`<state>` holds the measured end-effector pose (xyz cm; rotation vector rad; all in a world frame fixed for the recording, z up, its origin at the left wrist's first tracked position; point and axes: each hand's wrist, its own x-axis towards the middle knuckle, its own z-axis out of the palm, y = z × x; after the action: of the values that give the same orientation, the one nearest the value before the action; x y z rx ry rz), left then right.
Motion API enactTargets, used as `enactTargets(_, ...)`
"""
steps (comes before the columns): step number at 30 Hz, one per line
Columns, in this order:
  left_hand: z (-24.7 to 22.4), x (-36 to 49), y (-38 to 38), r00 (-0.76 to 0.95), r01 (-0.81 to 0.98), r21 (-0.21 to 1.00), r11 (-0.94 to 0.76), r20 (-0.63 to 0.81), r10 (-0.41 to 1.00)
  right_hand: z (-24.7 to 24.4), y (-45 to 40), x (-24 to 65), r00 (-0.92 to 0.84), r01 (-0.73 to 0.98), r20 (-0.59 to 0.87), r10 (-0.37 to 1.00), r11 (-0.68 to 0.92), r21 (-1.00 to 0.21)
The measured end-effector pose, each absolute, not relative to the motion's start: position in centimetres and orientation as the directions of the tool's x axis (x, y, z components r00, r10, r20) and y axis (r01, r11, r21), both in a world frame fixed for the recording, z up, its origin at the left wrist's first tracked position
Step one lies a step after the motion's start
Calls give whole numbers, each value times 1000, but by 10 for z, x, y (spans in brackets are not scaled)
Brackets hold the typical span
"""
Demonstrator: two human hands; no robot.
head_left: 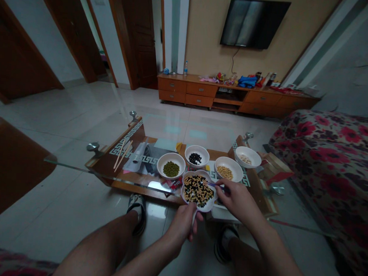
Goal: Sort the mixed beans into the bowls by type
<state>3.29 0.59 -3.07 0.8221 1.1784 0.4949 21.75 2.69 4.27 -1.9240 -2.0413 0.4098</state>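
Observation:
My left hand (185, 220) is closed round the handle of a white scalloped dish (210, 205) at the near edge of the glass table. Mixed yellow, black and green beans (198, 189) are spread in it. In my right hand (236, 199) is a thin purple-blue utensil (211, 184), its tip over the beans; its exact kind is unclear. Behind the dish stand white bowls: one with green beans (171, 169), one with black beans (195, 158), one with yellow beans (224, 172), and one with pale pieces (245, 159).
Chopsticks (122, 155) lie on the left of the glass table (88, 166). Papers (137, 160) show near them, perhaps under the glass. A flowered sofa (330, 144) stands at the right. Along the far wall runs a wooden cabinet (201, 90) below a television (254, 25).

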Motion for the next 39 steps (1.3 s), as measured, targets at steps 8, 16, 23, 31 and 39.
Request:
enactTargets(8, -34, 34, 8, 362, -13, 685, 729, -676, 642, 48, 24, 210, -158, 956, -62, 985, 137, -259)
enactTargets(16, -23, 33, 7, 353, 2, 685, 728, -682, 640, 40, 26, 195, -257, 909, -32, 966, 230, -348)
enactTargets(23, -28, 34, 8, 363, -20, 675, 737, -682, 635, 36, 30, 202, -144, 906, 88, 986, 167, -389)
enactTargets(31, -25, 32, 7, 364, -23, 684, 729, -674, 643, 33, 28, 203, -170, 908, 17, 985, 164, -387)
enactTargets(39, -26, 31, 6, 360, -11, 689, 725, -674, 645, 35, 26, 202, -198, 910, 43, 979, 200, -364)
